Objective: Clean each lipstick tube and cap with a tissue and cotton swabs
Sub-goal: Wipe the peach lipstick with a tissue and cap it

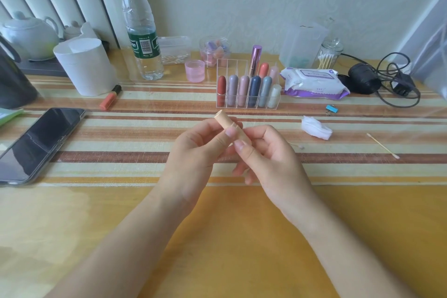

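A beige lipstick tube [227,123] is held above the striped runner by both hands. My left hand [200,145] grips its upper part with thumb and fingers. My right hand [266,150] pinches its lower end. A crumpled white tissue [315,127] lies to the right. Further right lies a used cotton swab [381,146], and the tip of another swab [300,147] shows just beyond my right hand. A clear organizer [248,91] behind holds several lipsticks.
A phone [38,143] lies at the left. Toilet roll [85,68], an orange lip-gloss tube [110,97], water bottle [140,26], pink cup [195,70], wet-wipes pack [314,83], swab jar [329,54], blue clip [331,109] and black cables [387,80] line the back.
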